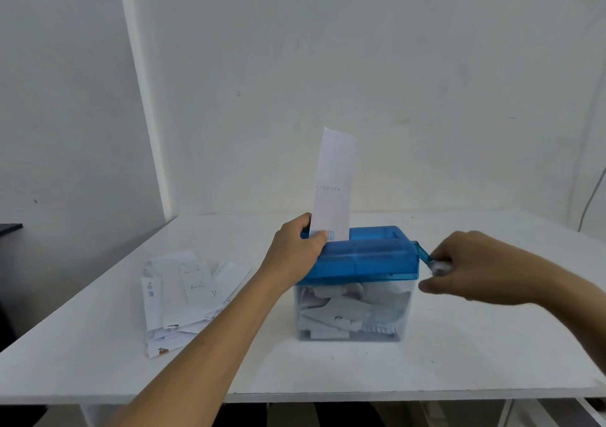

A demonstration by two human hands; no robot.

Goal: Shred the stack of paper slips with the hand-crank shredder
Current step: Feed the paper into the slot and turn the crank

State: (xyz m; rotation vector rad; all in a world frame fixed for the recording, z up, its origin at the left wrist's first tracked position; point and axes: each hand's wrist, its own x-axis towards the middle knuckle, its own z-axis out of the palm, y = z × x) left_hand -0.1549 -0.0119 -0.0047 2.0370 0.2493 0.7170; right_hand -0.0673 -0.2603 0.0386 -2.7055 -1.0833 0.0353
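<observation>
The hand-crank shredder stands mid-table: a translucent blue top on a clear bin full of white paper pieces. One long white slip stands upright in the slot at the top's left end. My left hand grips the left end of the blue top, thumb against the slip's base. My right hand is closed around the white knob of the blue crank on the shredder's right side. A loose stack of paper slips lies on the table to the left.
The white table runs to a white wall behind and its front edge is close to me. A dark surface sits past the table's left side. A thin cable hangs at the far right wall.
</observation>
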